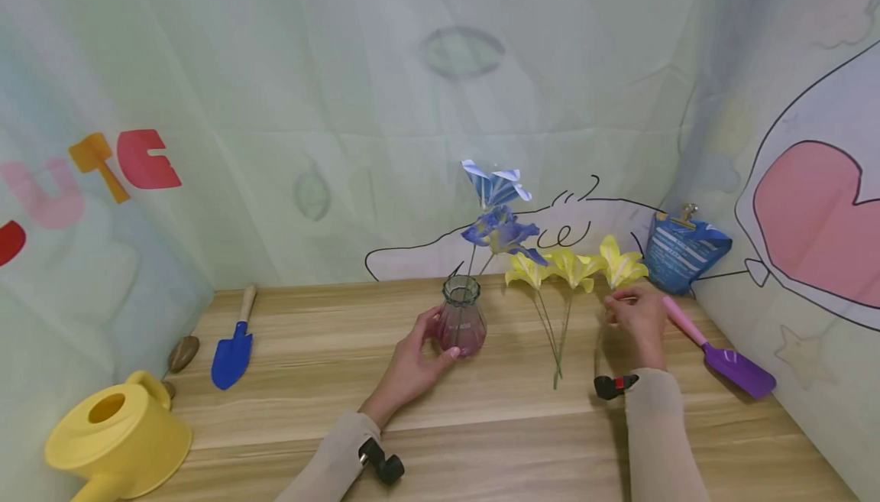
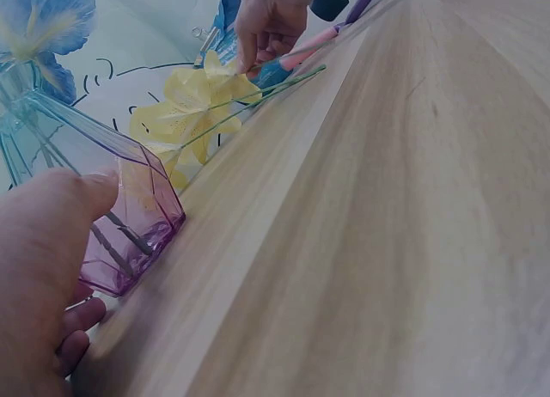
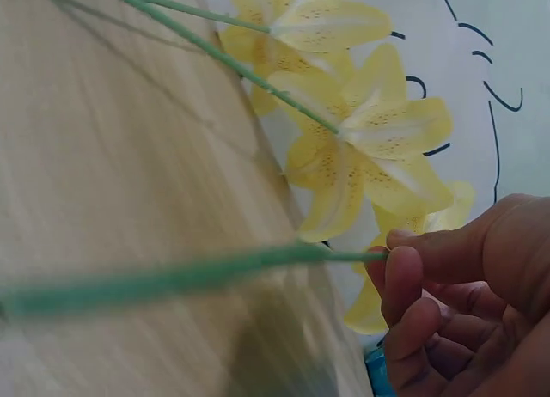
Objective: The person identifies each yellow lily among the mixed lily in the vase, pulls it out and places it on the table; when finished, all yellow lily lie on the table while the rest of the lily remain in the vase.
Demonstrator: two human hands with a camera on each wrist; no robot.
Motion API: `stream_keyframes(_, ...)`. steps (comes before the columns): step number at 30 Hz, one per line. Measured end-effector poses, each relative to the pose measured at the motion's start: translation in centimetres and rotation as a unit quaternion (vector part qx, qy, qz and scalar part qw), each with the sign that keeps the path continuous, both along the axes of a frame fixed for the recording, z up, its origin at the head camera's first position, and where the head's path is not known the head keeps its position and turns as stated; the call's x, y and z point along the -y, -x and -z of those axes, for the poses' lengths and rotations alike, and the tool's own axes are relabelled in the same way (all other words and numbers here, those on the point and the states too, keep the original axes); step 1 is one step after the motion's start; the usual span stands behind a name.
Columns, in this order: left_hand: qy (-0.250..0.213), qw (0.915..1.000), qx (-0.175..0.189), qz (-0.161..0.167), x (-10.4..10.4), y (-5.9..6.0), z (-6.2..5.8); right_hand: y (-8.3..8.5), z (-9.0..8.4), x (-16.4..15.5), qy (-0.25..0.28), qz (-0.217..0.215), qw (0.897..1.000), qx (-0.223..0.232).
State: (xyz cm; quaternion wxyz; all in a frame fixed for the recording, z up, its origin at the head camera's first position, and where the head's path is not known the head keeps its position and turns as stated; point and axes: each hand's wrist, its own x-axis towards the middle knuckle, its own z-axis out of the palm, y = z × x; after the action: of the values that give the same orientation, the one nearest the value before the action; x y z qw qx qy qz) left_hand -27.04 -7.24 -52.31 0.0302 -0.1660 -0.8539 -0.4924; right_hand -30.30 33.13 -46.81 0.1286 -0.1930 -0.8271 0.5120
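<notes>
My left hand (image 1: 406,372) grips a faceted glass vase (image 1: 462,326), greenish at its ruffled rim and pink-purple toward the base. Two blue artificial flowers (image 1: 500,231) stand in it, their stems showing through the glass in the left wrist view. Over at the right, my right hand (image 1: 645,322) pinches the green stem (image 3: 172,277) of a yellow artificial lily (image 1: 620,261) between thumb and index finger, just below the bloom. Between the hands, two more yellow lilies (image 1: 571,267) lie with their blooms toward the back wall and their stems crossing.
A blue clipped bag (image 1: 684,254) sits in the back right corner, beside a purple trowel with a pink handle (image 1: 739,370). On the left are a blue trowel (image 1: 232,358), a brown stone (image 1: 183,353) and a yellow watering can (image 1: 124,441). Printed cloth walls border the wooden table.
</notes>
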Motion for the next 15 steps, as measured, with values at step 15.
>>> stream_keyframes(15,0.002,1.0000,0.001,0.002,0.1,0.0,0.0,0.3,0.4,1.1,-0.026,-0.065,0.997,0.038)
